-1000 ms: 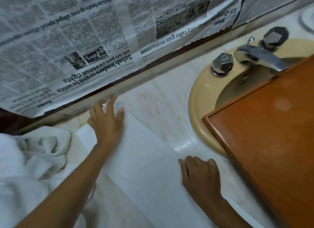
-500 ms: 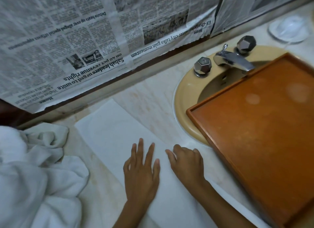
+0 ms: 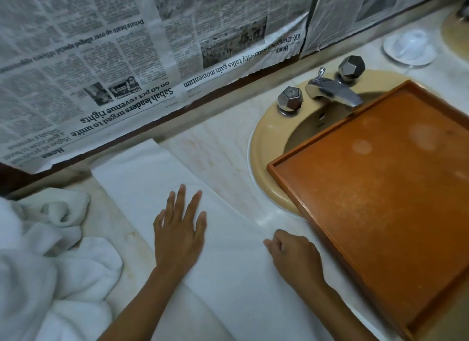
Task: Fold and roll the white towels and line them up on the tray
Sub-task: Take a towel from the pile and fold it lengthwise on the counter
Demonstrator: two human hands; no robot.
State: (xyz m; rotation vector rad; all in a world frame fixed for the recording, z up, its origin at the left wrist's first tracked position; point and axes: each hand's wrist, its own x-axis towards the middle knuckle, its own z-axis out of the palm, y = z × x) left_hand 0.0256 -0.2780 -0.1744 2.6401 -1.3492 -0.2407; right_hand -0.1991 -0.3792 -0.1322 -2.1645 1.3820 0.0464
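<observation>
Pale marble surface (image 3: 223, 147) runs below upside-down newspaper sheets (image 3: 127, 61) that cover the upper left of the frame. At lower left lies a crumpled heap of white towels (image 3: 45, 264). Beside it, a flat folded white towel (image 3: 142, 178) stretches diagonally from centre left down to the bottom centre. The left hand (image 3: 179, 236) rests flat on it, released, fingers spread. The right hand (image 3: 295, 255) sits at the towel's right edge with fingers curled; whether it grasps the cloth I cannot tell. Further right, a rectangular orange-brown wooden tray (image 3: 380, 201) lies across a beige round sink (image 3: 266, 137), below a chrome faucet (image 3: 335, 90). A small white round dish (image 3: 408, 46) sits at upper right.
</observation>
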